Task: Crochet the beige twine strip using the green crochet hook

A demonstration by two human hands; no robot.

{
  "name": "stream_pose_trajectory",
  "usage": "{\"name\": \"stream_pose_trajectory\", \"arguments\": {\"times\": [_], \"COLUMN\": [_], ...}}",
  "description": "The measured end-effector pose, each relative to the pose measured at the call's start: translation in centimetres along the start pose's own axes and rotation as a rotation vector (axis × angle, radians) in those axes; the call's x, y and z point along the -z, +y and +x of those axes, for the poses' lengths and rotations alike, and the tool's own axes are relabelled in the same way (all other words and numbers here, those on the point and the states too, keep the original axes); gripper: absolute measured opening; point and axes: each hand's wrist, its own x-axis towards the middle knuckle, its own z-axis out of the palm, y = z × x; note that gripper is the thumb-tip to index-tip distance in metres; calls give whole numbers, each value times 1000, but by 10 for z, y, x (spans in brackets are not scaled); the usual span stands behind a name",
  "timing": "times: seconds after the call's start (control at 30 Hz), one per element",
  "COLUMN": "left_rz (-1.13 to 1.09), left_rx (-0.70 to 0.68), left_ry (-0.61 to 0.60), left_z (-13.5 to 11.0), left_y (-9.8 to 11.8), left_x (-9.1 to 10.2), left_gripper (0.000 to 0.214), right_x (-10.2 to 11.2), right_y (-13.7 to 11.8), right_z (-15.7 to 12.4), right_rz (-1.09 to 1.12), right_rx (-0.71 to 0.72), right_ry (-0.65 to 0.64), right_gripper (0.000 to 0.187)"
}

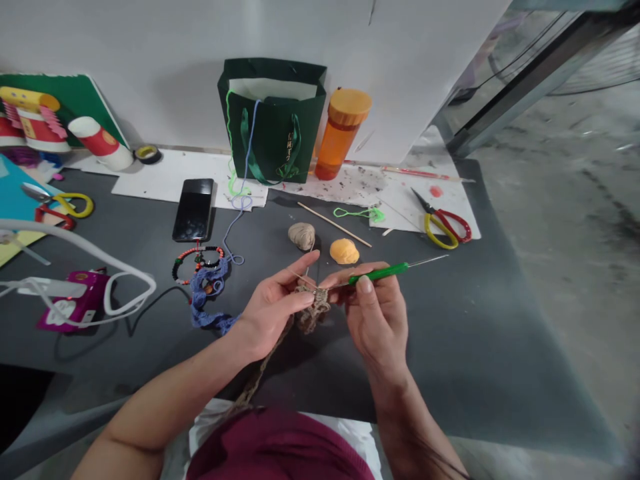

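My right hand [375, 310] pinches a green-handled crochet hook [380, 272], whose steel shaft points up and to the right. My left hand [273, 308] holds a tan crocheted piece [313, 310] between its fingers, and the hook's tip meets the piece beside those fingers. A crocheted strip trails from the piece down towards my lap. Beyond my hands, a ball of beige yarn [301, 236] and a ball of orange yarn [345, 251] lie on the dark grey tabletop [400, 347], a little apart. The yarn's path between ball and work is hard to see.
On the table lie a black phone [193, 210], a beaded ring [197, 261], blue crochet [207, 297], red-handled scissors [445, 227] and a wooden stick [334, 223]. A green paper bag [273, 127] and orange bottle [341, 133] stand behind. The table edge drops to a concrete floor [560, 233] on the right.
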Motion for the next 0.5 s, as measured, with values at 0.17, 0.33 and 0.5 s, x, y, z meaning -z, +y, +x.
{"name": "stream_pose_trajectory", "arguments": {"times": [0.17, 0.33, 0.5], "left_rz": [70, 185, 28], "left_rx": [-49, -170, -85], "left_ry": [-8, 49, 67], "left_z": [1, 0, 0], "left_y": [-2, -3, -1], "left_x": [6, 7, 4], "left_gripper": [52, 58, 64], "right_x": [6, 8, 9], "right_y": [0, 4, 4], "right_z": [-1, 3, 2], "right_rz": [-247, -518, -788], "right_rx": [301, 698, 883], "right_ry": [-77, -201, -245], "right_gripper": [5, 16, 32]}}
